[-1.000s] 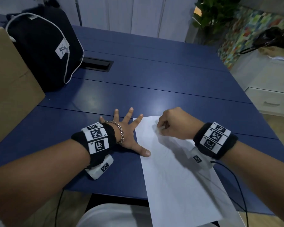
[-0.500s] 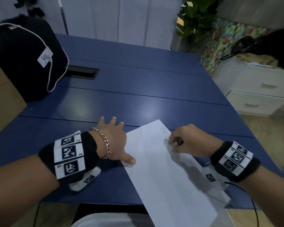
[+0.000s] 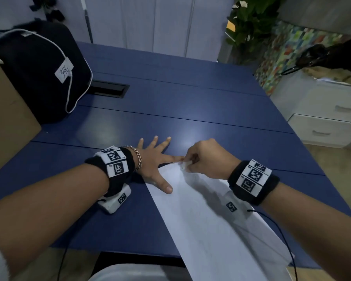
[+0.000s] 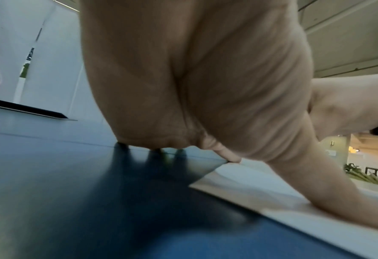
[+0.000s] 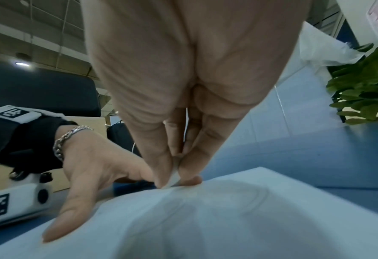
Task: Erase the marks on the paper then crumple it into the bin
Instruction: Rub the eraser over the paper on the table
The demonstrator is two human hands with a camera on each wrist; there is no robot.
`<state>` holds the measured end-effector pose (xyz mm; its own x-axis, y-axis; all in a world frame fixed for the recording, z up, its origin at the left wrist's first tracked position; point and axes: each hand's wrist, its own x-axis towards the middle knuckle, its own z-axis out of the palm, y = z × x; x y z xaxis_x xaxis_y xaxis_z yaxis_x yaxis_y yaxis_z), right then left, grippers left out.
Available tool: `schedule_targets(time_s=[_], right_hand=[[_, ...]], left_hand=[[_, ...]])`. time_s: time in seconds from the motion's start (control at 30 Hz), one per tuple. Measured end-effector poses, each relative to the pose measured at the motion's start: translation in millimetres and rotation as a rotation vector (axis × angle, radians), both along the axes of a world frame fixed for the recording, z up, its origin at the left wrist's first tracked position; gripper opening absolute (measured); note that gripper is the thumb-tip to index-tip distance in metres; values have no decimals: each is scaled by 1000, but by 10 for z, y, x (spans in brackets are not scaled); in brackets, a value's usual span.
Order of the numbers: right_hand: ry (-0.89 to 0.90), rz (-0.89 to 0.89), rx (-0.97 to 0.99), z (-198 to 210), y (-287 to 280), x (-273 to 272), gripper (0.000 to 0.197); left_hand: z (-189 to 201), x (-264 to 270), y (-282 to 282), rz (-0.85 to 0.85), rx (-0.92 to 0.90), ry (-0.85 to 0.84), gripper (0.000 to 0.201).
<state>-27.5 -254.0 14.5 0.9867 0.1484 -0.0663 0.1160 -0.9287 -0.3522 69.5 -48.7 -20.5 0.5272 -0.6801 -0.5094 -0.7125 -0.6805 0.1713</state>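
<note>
- Nearest me, the paper [image 3: 211, 226] runs from the near edge of the surface [image 3: 170, 102] up to my fingers, lying at a slant; its near end overhangs that edge. Faint pencil lines show on it below my right hand.
- My right hand [image 3: 208, 159] has its fingers [image 5: 190, 168] curled tight, thumb and forefinger pinching a small white eraser [image 5: 172, 178], whose tip touches the sheet at its far corner.
- My left hand [image 3: 152, 165] lies spread and flat, fingers straight and holding nothing. The thumb [image 5: 70, 206] presses the sheet's left edge on the near side of the eraser; the forefinger pins the far corner right beside it. The other fingers rest on the bare surface.
- Judgement: erasing is the step in hand; crumpling has not begun.
- To do it well I would rub in short strokes away from the pinned corner, so the sheet is pulled taut, not buckled.
- Risk: the sheet bulges slightly just nearer than the eraser, so a hard stroke could crease or tear it. I would keep pressure light and move the left fingers along as the eraser works.
- Beyond my fingers the surface carries a black bag [image 3: 41, 74] and a cardboard box [image 3: 6, 126] to the far left.
- No bin shows in any view; I would have to locate it before the throw.
</note>
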Motion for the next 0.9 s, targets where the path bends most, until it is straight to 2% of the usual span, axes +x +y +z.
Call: schedule_targets(time_s=[0.13,0.23,0.3,0.43,0.6,0.77,0.8,0.9], right_hand=[[-61,31,-45,-66,93,-11,13],[94,162,-10,0,81,-40,18],[145,190,-22,52,59,4,20],[-5,103,-57,27,42,111,21],[220,182,-20,79,52,23,18],[-13,121,-67,-2,17,143,22],[7,135,-60,-4,13,109,21],[232,200,-31,57,23,-2,18]], left_hand=[[-57,16,2,-4,16,-19,116],[-65,21,-8,-4,22,-10,117],[-69,27,-7,-3,27,-9,118],[-84,27,-9,-3,37,-6,120],[-96,46,-5,-6,47,-3,120],[-121,52,-7,-5,50,-9,122],[-123,55,-13,-7,53,-9,122],[-111,62,-10,-5,54,7,120]])
